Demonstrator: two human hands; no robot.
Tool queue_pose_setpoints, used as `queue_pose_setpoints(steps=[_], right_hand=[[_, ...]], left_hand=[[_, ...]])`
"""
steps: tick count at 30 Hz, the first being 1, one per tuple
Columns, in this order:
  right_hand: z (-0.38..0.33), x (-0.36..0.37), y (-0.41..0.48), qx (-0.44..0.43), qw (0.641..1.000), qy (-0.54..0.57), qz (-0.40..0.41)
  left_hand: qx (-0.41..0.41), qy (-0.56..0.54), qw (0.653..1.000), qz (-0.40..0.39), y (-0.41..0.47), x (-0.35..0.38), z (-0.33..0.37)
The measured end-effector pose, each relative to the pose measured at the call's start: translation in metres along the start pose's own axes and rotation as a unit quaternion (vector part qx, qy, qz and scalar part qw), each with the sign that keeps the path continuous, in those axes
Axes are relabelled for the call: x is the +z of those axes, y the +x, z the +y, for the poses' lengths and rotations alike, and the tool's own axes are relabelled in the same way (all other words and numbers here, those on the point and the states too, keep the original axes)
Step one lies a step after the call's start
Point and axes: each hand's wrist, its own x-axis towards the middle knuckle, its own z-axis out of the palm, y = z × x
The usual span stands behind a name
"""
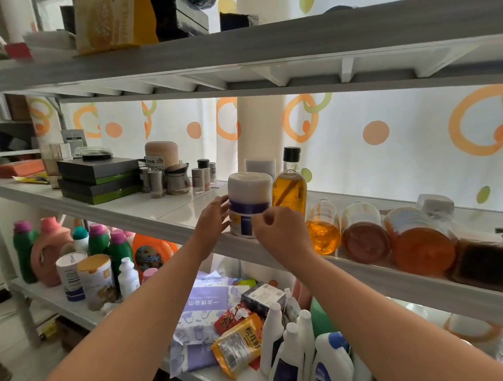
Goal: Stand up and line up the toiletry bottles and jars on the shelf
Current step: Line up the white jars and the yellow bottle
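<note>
Standing upright at the near edge of the glossy white middle shelf [159, 211]: squat white cylindrical plastic jar with a blue band [249, 190]. Left hand [214, 218] lies flat against its left side, fingers straight. Right hand [281, 232] is at its front right, fingers curled, tips at the band; can't tell if it actually grips. Just right of it: tall clear bottle of amber liquid [290, 185], black cap, upright. Further right, three round clear containers with orange contents [364, 231] lie on their sides.
</note>
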Motion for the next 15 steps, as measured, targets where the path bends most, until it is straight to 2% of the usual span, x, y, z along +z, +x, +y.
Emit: queue_pose_setpoints(steps=[4, 6, 10, 13, 15], right_hand=[[0.002, -0.030, 0.007, 0.018, 0.996, -0.040, 0.080], [0.006, -0.041, 0.011, 0.022, 0.989, -0.042, 0.143], [0.019, -0.067, 0.034, 0.049, 0.971, 0.019, 0.235], [0.039, -0.081, 0.068, 0.166, 0.962, 0.053, 0.208], [0.052, -0.080, 0.090, 0.232, 0.963, 0.076, 0.116]], left_hand=[[0.040, 0.048, 0.998, 0.025, 0.007, -0.002, -0.003], [0.038, 0.035, 0.998, 0.035, 0.014, -0.005, -0.004], [0.043, 0.022, 0.998, 0.044, 0.033, -0.012, -0.004], [0.052, 0.052, 0.996, 0.058, 0.052, -0.016, -0.007], [0.052, 0.073, 0.994, 0.055, 0.066, -0.018, -0.007]])
